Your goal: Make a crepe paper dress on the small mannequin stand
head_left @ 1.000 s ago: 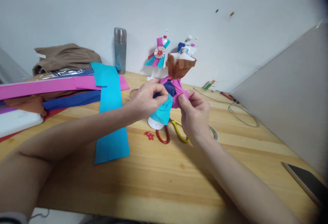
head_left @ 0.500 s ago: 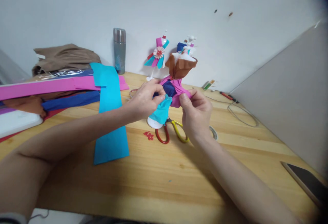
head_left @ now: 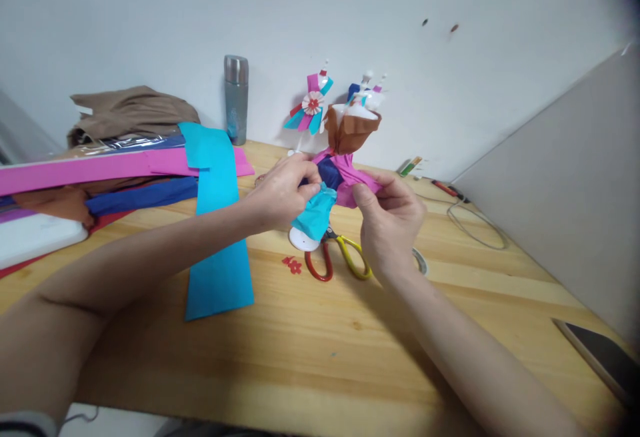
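A small upright figure has a brown paper top and, below it, pink, dark blue and turquoise paper, over a round white base. My left hand pinches the paper at the figure's left side, its fingertips by the blue and turquoise pieces. My right hand grips the outer edge of the pink paper between thumb and fingers. Scissors with one red and one yellow handle lie just beneath, beside small red paper cutouts.
Long turquoise paper lies on the wooden table at left, near pink paper and brown cloth. Behind stand a bottle and a decorated figure. At right are a cable and a phone.
My right hand has moved slightly right, drawing the pink paper outward. The brown top has tilted a little, and my left hand keeps its pinch.
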`<state>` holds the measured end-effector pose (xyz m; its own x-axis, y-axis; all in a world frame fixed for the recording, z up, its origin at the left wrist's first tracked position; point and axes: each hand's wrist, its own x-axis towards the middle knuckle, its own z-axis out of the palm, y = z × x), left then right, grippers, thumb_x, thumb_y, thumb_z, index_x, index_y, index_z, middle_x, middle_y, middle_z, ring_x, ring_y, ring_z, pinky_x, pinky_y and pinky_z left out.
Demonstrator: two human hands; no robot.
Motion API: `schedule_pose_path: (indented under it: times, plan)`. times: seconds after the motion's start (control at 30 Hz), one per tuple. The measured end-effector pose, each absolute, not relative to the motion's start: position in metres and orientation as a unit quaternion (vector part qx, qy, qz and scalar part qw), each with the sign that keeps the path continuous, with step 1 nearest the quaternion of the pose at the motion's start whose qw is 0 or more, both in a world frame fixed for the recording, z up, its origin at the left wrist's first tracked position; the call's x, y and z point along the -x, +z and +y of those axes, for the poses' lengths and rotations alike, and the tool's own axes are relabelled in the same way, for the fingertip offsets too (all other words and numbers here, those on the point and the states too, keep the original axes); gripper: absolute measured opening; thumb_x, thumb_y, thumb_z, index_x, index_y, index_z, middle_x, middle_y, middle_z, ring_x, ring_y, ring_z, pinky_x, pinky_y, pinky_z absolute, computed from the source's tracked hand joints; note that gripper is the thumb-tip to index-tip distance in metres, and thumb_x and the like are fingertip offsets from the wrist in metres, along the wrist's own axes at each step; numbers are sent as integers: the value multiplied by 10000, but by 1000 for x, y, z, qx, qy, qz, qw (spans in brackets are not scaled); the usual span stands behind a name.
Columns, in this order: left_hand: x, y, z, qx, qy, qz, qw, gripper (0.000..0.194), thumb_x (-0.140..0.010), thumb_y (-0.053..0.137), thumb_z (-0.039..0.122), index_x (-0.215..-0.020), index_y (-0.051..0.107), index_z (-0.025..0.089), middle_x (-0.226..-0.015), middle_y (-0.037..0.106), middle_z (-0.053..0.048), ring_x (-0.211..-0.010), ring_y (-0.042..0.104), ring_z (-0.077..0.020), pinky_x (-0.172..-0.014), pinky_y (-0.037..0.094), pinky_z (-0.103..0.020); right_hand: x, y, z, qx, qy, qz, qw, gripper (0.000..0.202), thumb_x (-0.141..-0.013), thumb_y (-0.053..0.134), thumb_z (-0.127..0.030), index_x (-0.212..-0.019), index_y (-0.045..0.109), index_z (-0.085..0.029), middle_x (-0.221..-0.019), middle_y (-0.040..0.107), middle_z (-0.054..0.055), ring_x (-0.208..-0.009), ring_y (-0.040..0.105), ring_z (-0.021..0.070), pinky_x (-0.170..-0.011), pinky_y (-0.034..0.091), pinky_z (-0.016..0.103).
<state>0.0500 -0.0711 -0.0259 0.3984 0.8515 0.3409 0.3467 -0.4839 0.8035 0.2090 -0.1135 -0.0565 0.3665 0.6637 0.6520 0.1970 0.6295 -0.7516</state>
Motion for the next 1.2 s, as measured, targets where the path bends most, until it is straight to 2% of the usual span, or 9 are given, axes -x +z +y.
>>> schedule_pose_path:
  times: [0.17, 0.43, 0.63, 0.83, 1.0, 1.2]
  plan:
    - [-47, -25, -67, -810, 370, 368, 269, 118, -826, 541, 170, -709, 548, 171, -885, 623, -36, -959, 582, -189, -830, 451, -286, -208, -53, -116, 404, 141, -531, 731, 98, -791, 744, -229, -876, 717, -271, -778, 726, 4, -689, 676, 185, -626, 548, 346]
    - [-42, -10, -65, -851, 304, 346, 251, 153, -806, 495, 99, -663, 497, 152, -692, 497, 23, -658, 465, -104, -594, 369, -218, -209, -54, -113, 398, 105, -537, 737, 121, -775, 752, -244, -882, 705, -211, -745, 716, 6, -628, 657, 170, -595, 547, 339]
    - [-42, -6, -65, -851, 298, 350, 252, 158, -819, 493, 117, -665, 497, 149, -679, 483, 25, -655, 451, -98, -588, 356, -211, -212, -55, -112, 398, 76, -552, 729, 124, -788, 750, -299, -889, 701, -245, -808, 707, 7, -705, 648, 180, -653, 535, 354]
    - [-41, -6, -67, -844, 317, 338, 271, 140, -806, 501, 121, -670, 485, 151, -671, 458, 31, -633, 419, -94, -567, 312, -227, -216, -70, -111, 397, 160, -611, 665, 195, -768, 772, -391, -848, 662, -250, -798, 663, 12, -737, 620, 205, -701, 518, 387]
    - [-40, -5, -68, -850, 311, 314, 287, 145, -811, 498, 128, -669, 478, 156, -657, 458, 29, -643, 425, -102, -591, 340, -232, -213, -79, -108, 405, 162, -619, 653, 116, -788, 760, -337, -827, 664, -285, -843, 696, 21, -814, 635, 236, -785, 521, 427]
    - [-39, -2, -65, -859, 292, 330, 260, 159, -808, 492, 111, -659, 470, 163, -679, 460, 24, -648, 433, -105, -595, 348, -228, -213, -71, -109, 411, 165, -598, 668, 60, -812, 729, -304, -828, 678, -277, -816, 680, 22, -764, 616, 223, -765, 508, 415]
